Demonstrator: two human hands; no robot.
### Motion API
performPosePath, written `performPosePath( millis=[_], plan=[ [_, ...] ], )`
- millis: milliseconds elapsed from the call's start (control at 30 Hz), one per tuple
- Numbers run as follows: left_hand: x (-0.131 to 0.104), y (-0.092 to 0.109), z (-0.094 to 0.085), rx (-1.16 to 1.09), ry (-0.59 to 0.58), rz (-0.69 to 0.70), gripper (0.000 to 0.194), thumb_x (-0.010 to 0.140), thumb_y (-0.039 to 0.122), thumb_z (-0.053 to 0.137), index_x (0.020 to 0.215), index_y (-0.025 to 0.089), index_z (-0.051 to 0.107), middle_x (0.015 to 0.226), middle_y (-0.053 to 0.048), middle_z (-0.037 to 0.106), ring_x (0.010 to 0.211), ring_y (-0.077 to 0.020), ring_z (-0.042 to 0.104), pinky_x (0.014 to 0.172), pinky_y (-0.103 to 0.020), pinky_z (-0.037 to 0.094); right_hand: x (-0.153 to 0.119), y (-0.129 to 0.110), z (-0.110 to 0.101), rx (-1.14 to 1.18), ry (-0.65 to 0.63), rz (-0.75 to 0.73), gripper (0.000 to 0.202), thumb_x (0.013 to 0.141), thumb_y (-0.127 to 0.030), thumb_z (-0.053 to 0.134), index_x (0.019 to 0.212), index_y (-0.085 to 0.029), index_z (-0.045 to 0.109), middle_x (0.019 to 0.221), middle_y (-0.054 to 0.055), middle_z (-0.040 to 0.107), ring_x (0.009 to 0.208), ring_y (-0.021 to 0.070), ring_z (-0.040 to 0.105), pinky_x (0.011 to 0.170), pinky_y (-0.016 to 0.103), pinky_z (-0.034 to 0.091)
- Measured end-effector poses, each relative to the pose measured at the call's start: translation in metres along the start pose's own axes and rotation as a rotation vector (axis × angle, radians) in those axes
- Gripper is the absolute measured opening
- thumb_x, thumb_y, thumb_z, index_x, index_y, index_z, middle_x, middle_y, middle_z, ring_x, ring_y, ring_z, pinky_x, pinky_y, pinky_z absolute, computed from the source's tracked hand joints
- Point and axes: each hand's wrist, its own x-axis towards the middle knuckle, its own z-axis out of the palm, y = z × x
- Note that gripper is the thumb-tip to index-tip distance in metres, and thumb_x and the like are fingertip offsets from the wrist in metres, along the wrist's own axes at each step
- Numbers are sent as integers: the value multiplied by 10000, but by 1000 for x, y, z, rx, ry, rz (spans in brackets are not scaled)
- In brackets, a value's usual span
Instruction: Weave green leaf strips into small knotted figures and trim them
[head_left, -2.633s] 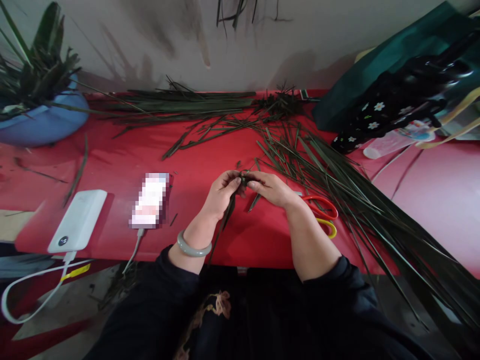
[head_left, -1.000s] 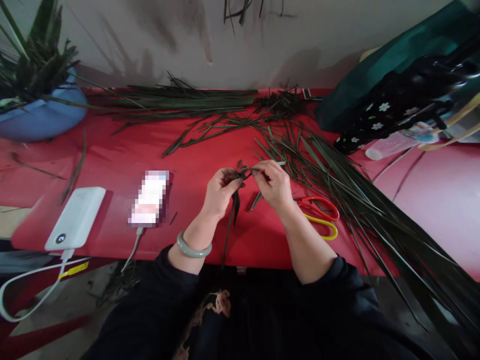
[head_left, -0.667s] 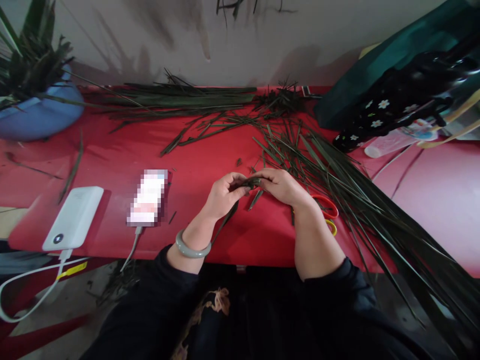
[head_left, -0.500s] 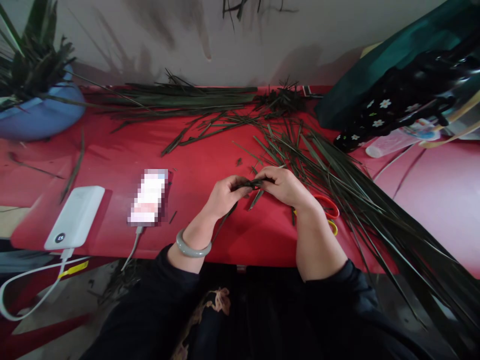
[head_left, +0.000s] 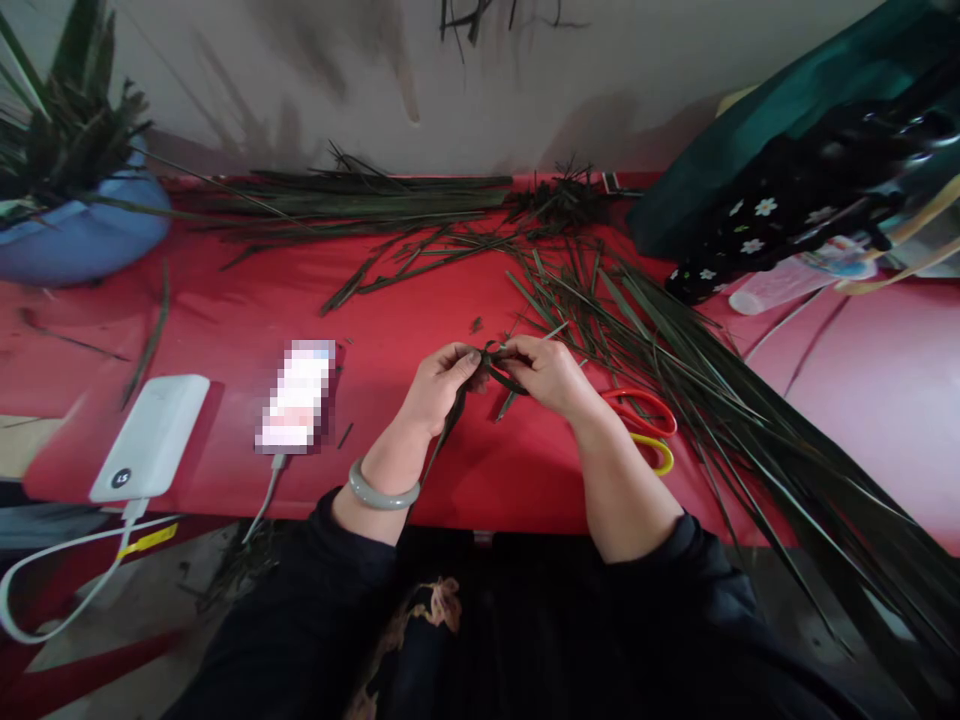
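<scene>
A dark green leaf strip (head_left: 450,425) is pinched by my left hand (head_left: 442,385), and its long tail hangs down past the wrist toward the table's front edge. My right hand (head_left: 551,375) pinches another part of the strip, which bends into small loops between the two hands. Both hands are close together, just above the red table (head_left: 375,330). Fingers partly hide how the strip is folded or knotted. Beside my right forearm lie scissors with one red and one yellow handle (head_left: 651,412); the arm hides their blades.
Long leaves (head_left: 735,400) spread across the right side and over the front edge. More leaves (head_left: 375,195) lie along the wall. At left are a phone (head_left: 296,395), a white power bank (head_left: 150,435) with a cable, and a blue container (head_left: 90,235) of leaves. A flowered black item (head_left: 750,225) stands back right.
Both hands have shifted slightly left and turned, showing a loop of the strip between them. My right forearm has moved left, uncovering more of the scissor handles.
</scene>
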Motion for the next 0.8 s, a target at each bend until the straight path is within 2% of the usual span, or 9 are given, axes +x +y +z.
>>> performPosePath(
  millis=[133, 233, 367, 467, 600, 700, 800],
  plan=[
    [0, 1, 0, 46, 34, 19, 332, 629, 425, 752, 737, 143, 615, 557, 15, 601, 497, -81, 545, 503, -207, 446, -2, -7, -5, 49, -73, 47, 192, 809, -284, 547, 849, -152, 682, 698, 17, 660, 630, 119, 571, 598, 228, 401],
    [1, -2, 0, 95, 56, 66, 292, 665, 402, 726, 755, 145, 621, 578, 14, 607, 509, -81, 553, 522, -211, 456, -3, -7, -5, 35, -73, 56, 255, 741, -358, 648, 900, -161, 680, 726, 18, 668, 640, 127, 573, 601, 234, 400],
    [1, -6, 0, 157, 59, 97, 248, 720, 382, 680, 767, 146, 620, 588, 14, 605, 524, -82, 560, 554, -218, 466, -3, 0, -2, -108, -14, 79, 146, 778, -267, 593, 863, -196, 688, 725, 17, 675, 660, 141, 596, 624, 249, 404],
    [1, -6, 0, 235, 23, 94, 241, 744, 381, 656, 769, 144, 623, 625, -1, 624, 591, -94, 587, 625, -230, 478, -3, 6, -2, -160, 15, 58, 152, 798, -214, 544, 838, -213, 691, 764, 24, 692, 709, 158, 626, 647, 257, 419],
    [-2, -3, 1, 394, 5, 169, 264, 687, 343, 719, 850, 155, 631, 785, -30, 674, 746, -127, 621, 721, -252, 484, -2, 11, -2, -235, -16, -15, 165, 785, -170, 543, 846, -218, 689, 804, 33, 711, 751, 174, 648, 668, 260, 434],
    [-5, 0, 4, 516, -15, 223, 309, 626, 293, 769, 869, 168, 625, 801, -28, 676, 743, -137, 617, 697, -256, 484, -2, 12, 1, -300, -55, -66, 183, 768, -126, 536, 826, -214, 685, 786, 32, 709, 739, 170, 645, 653, 254, 432],
    [-7, 0, 4, 564, 8, 249, 242, 658, 281, 740, 834, 167, 618, 754, -14, 662, 690, -123, 600, 664, -249, 476, -1, 12, 3, -293, -49, -103, 189, 776, -118, 524, 837, -210, 678, 781, 27, 703, 732, 162, 642, 649, 252, 441]
  ],
)
